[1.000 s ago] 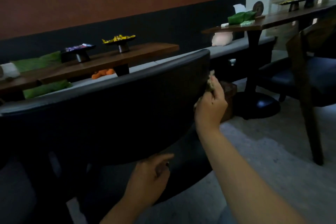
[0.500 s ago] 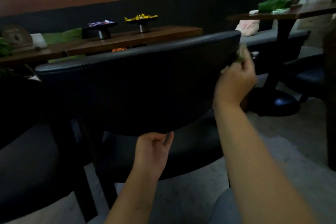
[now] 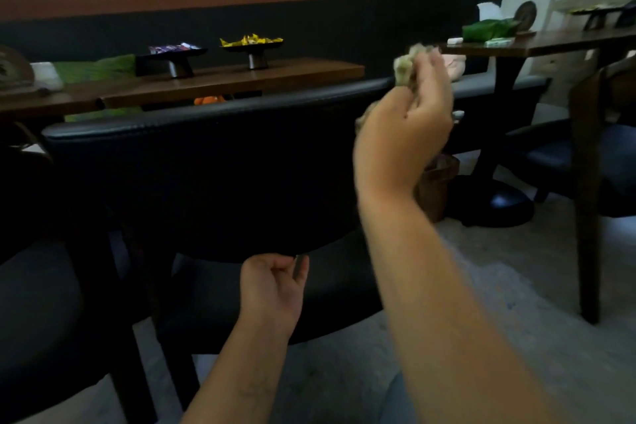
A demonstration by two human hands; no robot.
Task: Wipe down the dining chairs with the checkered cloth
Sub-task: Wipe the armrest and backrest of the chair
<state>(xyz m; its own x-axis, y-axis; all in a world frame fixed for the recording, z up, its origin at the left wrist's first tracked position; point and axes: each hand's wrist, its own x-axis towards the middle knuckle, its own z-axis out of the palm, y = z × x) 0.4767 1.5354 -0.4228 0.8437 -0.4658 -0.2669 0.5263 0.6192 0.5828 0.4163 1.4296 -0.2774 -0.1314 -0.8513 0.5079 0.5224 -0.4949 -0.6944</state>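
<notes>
You see a black chair back [image 3: 213, 162] nearest you, a brown table [image 3: 241, 79] beyond, yellow snacks [image 3: 251, 40] on a black stand, a green leaf [image 3: 93, 67] far left, and a pale beige-green cloth [image 3: 407, 62].

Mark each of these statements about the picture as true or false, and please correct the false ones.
1. The right hand holds a bunched cloth near the top edge of the dark chair back. True.
2. The left hand also holds a cloth. False: it holds no cloth and sits at the lower edge of the chair back.
3. A dish of yellow pieces stands on the long wooden table behind the chair. True.
4. The cloth lies spread flat on the chair seat. False: it is crumpled in the right hand.
</notes>
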